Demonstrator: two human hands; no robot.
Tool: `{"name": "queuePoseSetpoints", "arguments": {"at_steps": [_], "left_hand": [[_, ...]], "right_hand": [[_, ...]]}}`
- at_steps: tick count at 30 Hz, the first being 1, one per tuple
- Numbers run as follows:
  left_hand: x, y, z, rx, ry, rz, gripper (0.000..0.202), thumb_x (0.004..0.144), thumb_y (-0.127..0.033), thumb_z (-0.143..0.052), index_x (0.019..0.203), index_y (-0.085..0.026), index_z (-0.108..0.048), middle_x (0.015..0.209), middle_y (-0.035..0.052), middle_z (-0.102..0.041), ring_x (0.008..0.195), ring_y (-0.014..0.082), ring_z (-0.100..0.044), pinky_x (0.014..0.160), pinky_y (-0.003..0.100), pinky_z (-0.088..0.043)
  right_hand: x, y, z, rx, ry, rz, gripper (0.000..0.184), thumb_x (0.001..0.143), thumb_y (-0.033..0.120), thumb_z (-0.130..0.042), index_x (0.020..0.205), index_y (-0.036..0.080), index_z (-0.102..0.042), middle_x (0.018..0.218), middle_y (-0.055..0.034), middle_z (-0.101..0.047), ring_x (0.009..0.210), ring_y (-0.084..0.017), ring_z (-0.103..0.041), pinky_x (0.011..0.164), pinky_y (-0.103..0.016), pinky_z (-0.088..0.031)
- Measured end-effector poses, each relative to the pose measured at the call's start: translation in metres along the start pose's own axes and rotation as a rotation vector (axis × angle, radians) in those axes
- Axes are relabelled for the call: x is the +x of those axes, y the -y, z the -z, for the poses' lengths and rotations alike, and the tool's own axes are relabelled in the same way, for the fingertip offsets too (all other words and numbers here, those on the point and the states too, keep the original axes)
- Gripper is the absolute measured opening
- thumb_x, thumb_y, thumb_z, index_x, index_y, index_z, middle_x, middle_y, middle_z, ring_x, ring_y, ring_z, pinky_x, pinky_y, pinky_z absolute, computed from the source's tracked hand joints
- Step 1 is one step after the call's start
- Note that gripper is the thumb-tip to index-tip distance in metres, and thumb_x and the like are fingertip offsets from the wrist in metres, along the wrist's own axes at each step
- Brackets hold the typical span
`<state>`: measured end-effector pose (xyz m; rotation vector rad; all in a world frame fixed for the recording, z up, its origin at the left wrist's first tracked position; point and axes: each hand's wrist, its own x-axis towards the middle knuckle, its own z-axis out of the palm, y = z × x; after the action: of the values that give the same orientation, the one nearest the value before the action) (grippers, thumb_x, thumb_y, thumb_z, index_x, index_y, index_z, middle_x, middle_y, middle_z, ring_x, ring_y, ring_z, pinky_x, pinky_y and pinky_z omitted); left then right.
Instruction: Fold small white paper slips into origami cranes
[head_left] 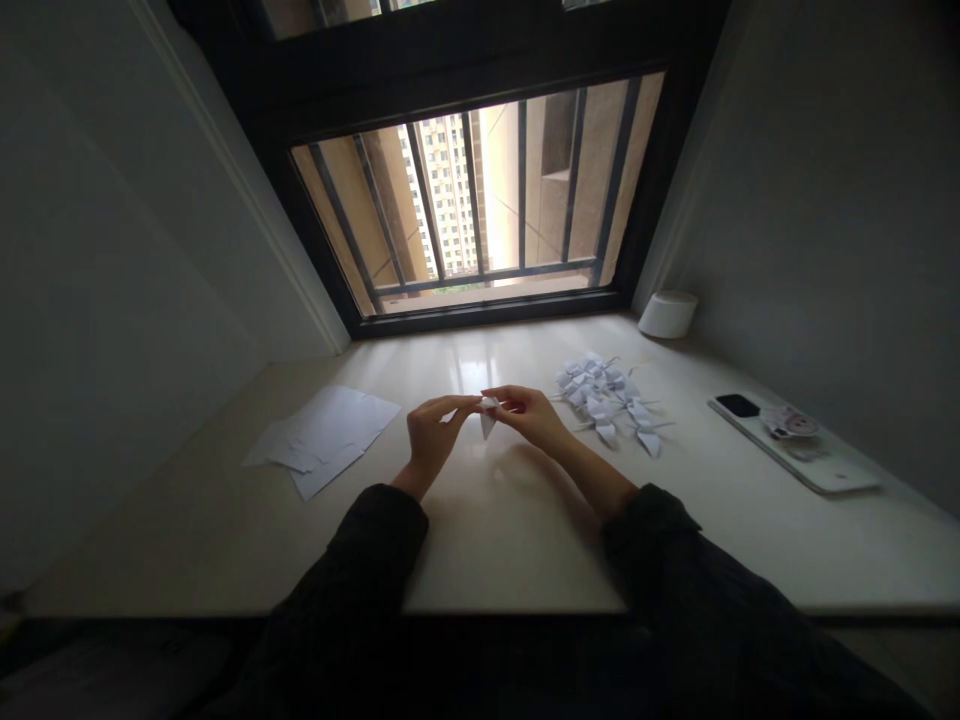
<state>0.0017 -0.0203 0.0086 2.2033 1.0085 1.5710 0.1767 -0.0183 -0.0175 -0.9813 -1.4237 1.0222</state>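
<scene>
Between my hands, a small piece of folded white paper (488, 424) is held above the pale sill, one pointed end hanging down. My left hand (435, 430) pinches it from the left with thumb and fingertips. From the other side my right hand (531, 415) grips it, fingers curled over its upper part, so that much of the paper is hidden. Close to my right hand lies a pile of folded white paper cranes (596, 385). Loose sheets of white paper (341, 435) overlap one another to the left of my left hand.
A pale windowsill (480, 560) carries everything. On the right lies a phone (832, 465) with a cartoon grip on its back. A white rounded object (667, 314) stands in the far right corner. Behind is a dark-framed window (487, 318) with bars outside.
</scene>
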Motion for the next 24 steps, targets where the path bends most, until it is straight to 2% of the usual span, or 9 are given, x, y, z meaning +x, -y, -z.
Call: {"name": "queuePoseSetpoints", "arguments": {"at_steps": [7, 11, 13, 15, 18, 19, 21, 22, 24], "left_hand": [[0.001, -0.002, 0.002, 0.147, 0.081, -0.225, 0.013, 0.072, -0.029, -0.072, 0.085, -0.028, -0.072, 0.087, -0.0011, -0.074, 0.083, 0.0172, -0.069, 0.077, 0.031, -0.053], [0.000, -0.004, 0.002, 0.177, 0.080, -0.251, 0.011, 0.071, -0.031, -0.072, 0.082, -0.028, -0.071, 0.087, -0.0011, -0.073, 0.084, 0.0168, -0.069, 0.078, 0.031, -0.053], [0.001, -0.007, 0.003, 0.168, 0.078, -0.231, 0.019, 0.069, -0.033, -0.074, 0.087, -0.027, -0.071, 0.092, 0.0006, -0.073, 0.087, 0.0174, -0.068, 0.079, 0.031, -0.052], [0.002, -0.009, 0.002, 0.144, 0.093, -0.163, 0.040, 0.064, -0.036, -0.077, 0.102, -0.026, -0.067, 0.105, 0.0045, -0.069, 0.097, 0.0201, -0.065, 0.084, 0.033, -0.051], [0.002, -0.006, -0.001, 0.035, 0.129, 0.070, 0.071, 0.058, -0.039, -0.080, 0.123, -0.026, -0.055, 0.115, 0.0080, -0.065, 0.102, 0.0236, -0.063, 0.087, 0.037, -0.050], [0.002, -0.004, -0.003, -0.031, 0.162, 0.168, 0.070, 0.060, -0.040, -0.079, 0.124, -0.026, -0.054, 0.110, 0.0072, -0.067, 0.097, 0.0234, -0.065, 0.085, 0.038, -0.051], [0.001, 0.003, -0.008, -0.216, 0.274, 0.330, 0.049, 0.068, -0.043, -0.072, 0.111, -0.021, -0.063, 0.096, 0.0073, -0.071, 0.088, 0.0228, -0.068, 0.081, 0.037, -0.052], [0.000, 0.005, -0.010, -0.322, 0.342, 0.393, 0.040, 0.072, -0.044, -0.068, 0.102, -0.018, -0.068, 0.092, 0.0085, -0.072, 0.086, 0.0227, -0.068, 0.080, 0.037, -0.052], [-0.001, 0.009, -0.014, -0.439, 0.399, 0.481, 0.035, 0.073, -0.044, -0.066, 0.091, -0.014, -0.071, 0.086, 0.0097, -0.072, 0.082, 0.0220, -0.068, 0.078, 0.036, -0.052]], "right_hand": [[0.000, 0.005, 0.000, 0.031, -0.040, -0.024, 0.031, 0.067, 0.032, -0.068, 0.094, 0.019, -0.071, 0.085, -0.0061, -0.072, 0.067, -0.017, -0.065, 0.063, -0.029, -0.051], [-0.001, 0.007, 0.000, 0.050, -0.042, -0.030, 0.031, 0.066, 0.032, -0.068, 0.094, 0.018, -0.071, 0.080, -0.0057, -0.072, 0.065, -0.017, -0.065, 0.061, -0.029, -0.052], [-0.002, 0.008, -0.001, 0.055, -0.050, -0.019, 0.030, 0.066, 0.031, -0.068, 0.093, 0.019, -0.072, 0.078, -0.0051, -0.072, 0.064, -0.017, -0.065, 0.060, -0.029, -0.052], [-0.002, 0.008, -0.001, 0.051, -0.070, 0.001, 0.029, 0.066, 0.031, -0.068, 0.092, 0.019, -0.072, 0.078, -0.0048, -0.072, 0.066, -0.017, -0.065, 0.061, -0.029, -0.052], [-0.002, 0.010, -0.001, 0.025, -0.092, 0.034, 0.028, 0.069, 0.032, -0.067, 0.094, 0.020, -0.071, 0.082, -0.0050, -0.072, 0.071, -0.018, -0.065, 0.066, -0.031, -0.052], [-0.002, 0.011, 0.000, 0.015, -0.095, 0.048, 0.029, 0.070, 0.033, -0.067, 0.095, 0.021, -0.071, 0.085, -0.0052, -0.072, 0.074, -0.019, -0.065, 0.068, -0.032, -0.052], [-0.002, 0.013, 0.001, 0.000, -0.097, 0.090, 0.029, 0.072, 0.035, -0.066, 0.097, 0.022, -0.070, 0.090, -0.0055, -0.072, 0.080, -0.020, -0.065, 0.071, -0.034, -0.051], [-0.002, 0.013, 0.001, -0.003, -0.097, 0.114, 0.029, 0.072, 0.035, -0.066, 0.098, 0.022, -0.070, 0.093, -0.0055, -0.072, 0.082, -0.020, -0.065, 0.073, -0.034, -0.051], [-0.002, 0.014, 0.002, -0.005, -0.095, 0.156, 0.029, 0.072, 0.035, -0.066, 0.098, 0.023, -0.070, 0.096, -0.0054, -0.071, 0.085, -0.021, -0.064, 0.074, -0.034, -0.050]]}}
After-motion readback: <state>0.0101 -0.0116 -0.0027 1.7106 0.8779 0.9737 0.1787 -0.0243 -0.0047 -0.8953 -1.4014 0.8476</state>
